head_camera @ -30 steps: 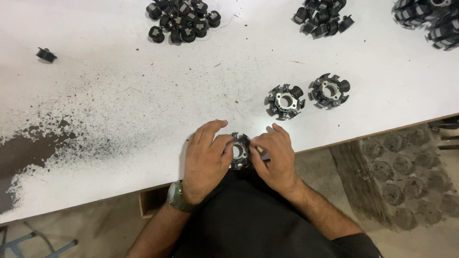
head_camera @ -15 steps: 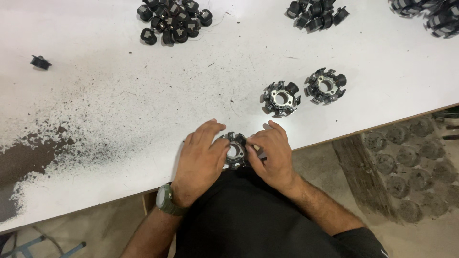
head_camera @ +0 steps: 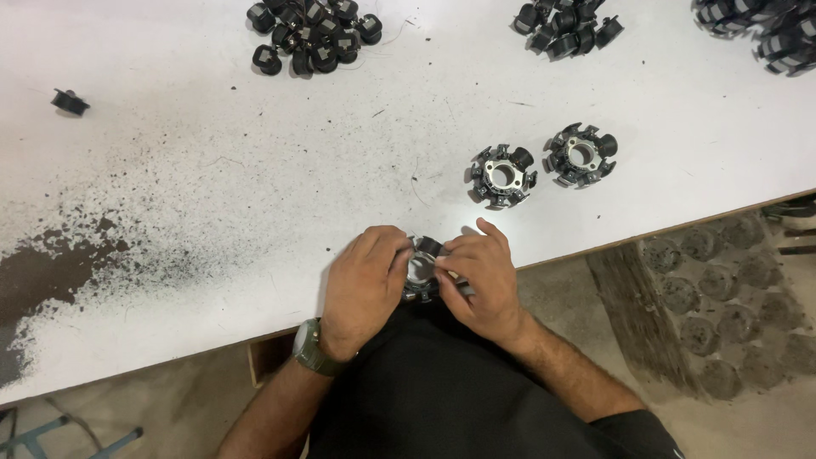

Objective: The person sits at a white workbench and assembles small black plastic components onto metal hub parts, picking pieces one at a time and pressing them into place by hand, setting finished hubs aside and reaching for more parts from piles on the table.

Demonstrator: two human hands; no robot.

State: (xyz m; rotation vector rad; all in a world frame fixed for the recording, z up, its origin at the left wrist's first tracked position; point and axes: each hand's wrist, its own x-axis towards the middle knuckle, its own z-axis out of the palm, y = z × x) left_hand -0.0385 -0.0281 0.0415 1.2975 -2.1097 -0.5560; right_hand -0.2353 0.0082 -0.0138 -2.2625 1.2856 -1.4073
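Fingers (head_camera: 387,255) of the left hand (head_camera: 364,285) curl tight around the left side of a round metal stator ring (head_camera: 422,270); thumb and forefinger are pinched narrow on its rim. Right hand (head_camera: 478,280) closes on the ring's right side, fingertips pressing a small black bobbin (head_camera: 429,246) at the ring's top edge. Both hands gripping, no gap visible between fingers and part. Ring sits at the near edge of the white table (head_camera: 212,170), right in front of the person's torso, mostly hidden by the hands.

Counts:
- Held ring: 1.
- Finished rings with black bobbins fitted all round: 2, lying flat side by side on the table beyond the right hand, one nearer (head_camera: 502,176), one further right (head_camera: 581,156). Close together, not touching.
- Loose-bobbin heaps: 2 along the far edge, one far centre-left (head_camera: 313,34), one far centre-right (head_camera: 565,27). Pieces per heap too overlapped to count.
- Cluster of more assembled rings at the far right corner (head_camera: 765,30), cut off by the frame; number can't be told.
- Lone black bobbin: 1, far left (head_camera: 70,101), well apart from everything else.

Dark gritty debris (head_camera: 59,272) is spread over the table's left part. Wristwatch (head_camera: 310,348) on the left wrist. More round parts lie on the floor (head_camera: 714,289) to the right, below the table edge.
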